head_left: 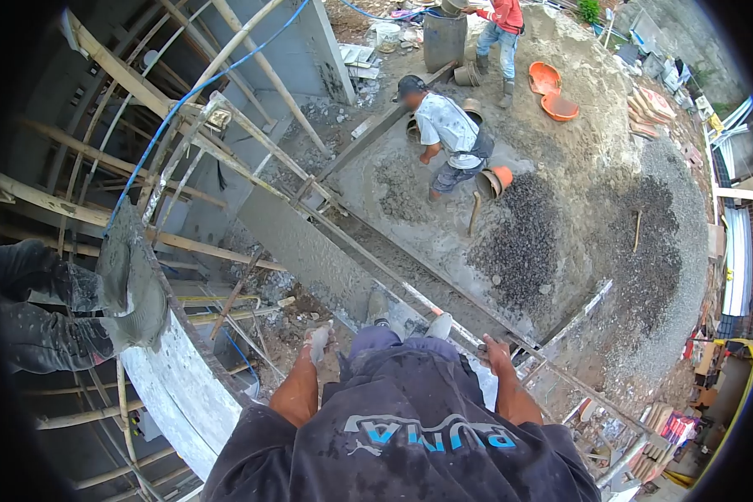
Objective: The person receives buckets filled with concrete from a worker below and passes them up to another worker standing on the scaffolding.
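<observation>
My left hand (316, 341), coated in pale grey cement, hangs beside my left thigh with its fingers apart and nothing visible in it. Past it, a narrow grey concrete slab (309, 255) lies below, and one of my boots (378, 306) stands at its end. On my other side, my right hand (498, 355) is closed at a light metal scaffold pole (382, 272), which runs diagonally in front of me. Part of its grip is hidden. My dark shirt (410, 418) fills the bottom middle.
Below, a co-worker (450, 125) bends over wet mortar; another person (502, 38) stands by a drum (443, 40). Gravel (523, 226) and orange basins (552, 90) lie beyond. At left, someone's cement-covered boots (134, 309) stand on a curved ledge (184, 376) near bamboo poles (125, 75).
</observation>
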Available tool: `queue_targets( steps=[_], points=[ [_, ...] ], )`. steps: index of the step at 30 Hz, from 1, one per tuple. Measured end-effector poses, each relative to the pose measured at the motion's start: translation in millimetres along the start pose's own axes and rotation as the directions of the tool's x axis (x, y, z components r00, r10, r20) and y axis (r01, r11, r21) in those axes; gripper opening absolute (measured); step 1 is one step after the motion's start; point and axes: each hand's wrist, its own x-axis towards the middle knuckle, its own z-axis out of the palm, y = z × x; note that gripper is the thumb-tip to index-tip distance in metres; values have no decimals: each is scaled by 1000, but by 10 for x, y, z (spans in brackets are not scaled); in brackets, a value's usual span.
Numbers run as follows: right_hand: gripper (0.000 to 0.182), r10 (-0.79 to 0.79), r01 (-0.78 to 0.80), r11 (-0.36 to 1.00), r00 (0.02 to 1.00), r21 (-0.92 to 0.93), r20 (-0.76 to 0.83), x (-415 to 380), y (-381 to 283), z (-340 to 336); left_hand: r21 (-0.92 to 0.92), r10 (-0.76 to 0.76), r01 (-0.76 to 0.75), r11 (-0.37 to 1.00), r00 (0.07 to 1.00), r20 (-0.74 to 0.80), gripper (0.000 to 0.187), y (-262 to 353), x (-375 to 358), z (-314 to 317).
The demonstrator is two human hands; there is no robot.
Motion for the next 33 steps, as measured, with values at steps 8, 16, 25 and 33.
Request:
queue_targets(
  steps=[8, 16, 25, 33],
  points=[
    [50, 19, -14, 992, 999, -129, 40, 130, -8, -115, -48, -94, 90, 995, 992, -85, 21, -512, -95, -233],
    [42, -65, 71, 988, 997, -139, 43, 377, -366, -75, -24, -186, 185, 982, 973, -136, 23, -939, 149, -537],
    [48, 2, -14, 990, 996, -137, -86, 166, -757, 806, -77, -187, 186, 980, 982, -7, 21, 27, 1337, -915],
    [46, -70, 64, 960, 997, -274, -13, -250, -1422, 2260, 24, 18, -20, 1000, 996, 91, 15, 1321, 2186, -1200]
  ],
)
